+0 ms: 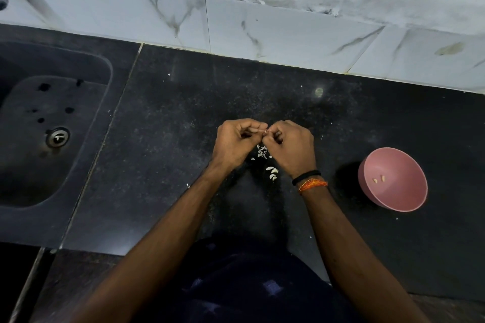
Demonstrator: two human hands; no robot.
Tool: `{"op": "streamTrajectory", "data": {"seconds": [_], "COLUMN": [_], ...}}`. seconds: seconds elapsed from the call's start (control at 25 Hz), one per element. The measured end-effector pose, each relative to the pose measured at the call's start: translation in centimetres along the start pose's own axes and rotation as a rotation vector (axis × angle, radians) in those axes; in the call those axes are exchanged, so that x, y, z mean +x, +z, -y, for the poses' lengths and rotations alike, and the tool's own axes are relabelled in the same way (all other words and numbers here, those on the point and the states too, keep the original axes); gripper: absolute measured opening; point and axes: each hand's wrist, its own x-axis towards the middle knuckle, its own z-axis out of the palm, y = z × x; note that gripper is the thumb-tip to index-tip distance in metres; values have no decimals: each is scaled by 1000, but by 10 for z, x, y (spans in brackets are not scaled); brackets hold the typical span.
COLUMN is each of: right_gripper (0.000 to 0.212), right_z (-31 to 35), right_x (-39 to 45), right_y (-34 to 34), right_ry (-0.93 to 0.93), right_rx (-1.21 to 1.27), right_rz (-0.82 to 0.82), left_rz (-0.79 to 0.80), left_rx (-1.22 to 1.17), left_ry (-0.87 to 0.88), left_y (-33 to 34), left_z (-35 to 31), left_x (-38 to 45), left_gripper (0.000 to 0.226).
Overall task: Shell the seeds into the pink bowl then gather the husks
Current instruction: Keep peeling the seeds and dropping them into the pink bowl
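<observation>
My left hand and my right hand meet over the middle of the black counter, fingers curled, pinching one small pale seed between their fingertips. Below the hands lies a small scatter of white husks, and a few whole pale seeds lie just nearer to me. The pink bowl stands on the counter to the right of my right wrist. Two shelled kernels lie inside it.
A dark sink with a metal drain is set into the counter at the left. A marbled white tiled wall runs along the back. Small white specks dot the counter.
</observation>
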Motion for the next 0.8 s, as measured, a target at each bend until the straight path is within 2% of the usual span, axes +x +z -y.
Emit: {"op": "streamTrajectory", "data": {"seconds": [0.2,0.32,0.44,0.8], "right_gripper": [9,9,12,9], "right_z": [-2,-2,1,2], "right_x": [0,0,-2,-3], "right_y": [0,-2,-5,-4], "right_ry": [100,247,396,399], "right_rx": [149,342,542,535], "right_rz": [19,66,92,111], "left_rz": [13,37,65,99], "left_rx": [-165,-295,-328,-331], "left_ry": [-43,-75,-66,-57], "left_y": [1,2,2,3], "left_z": [3,3,4,7], "left_x": [0,0,-1,0], "left_gripper": [20,21,22,11]}}
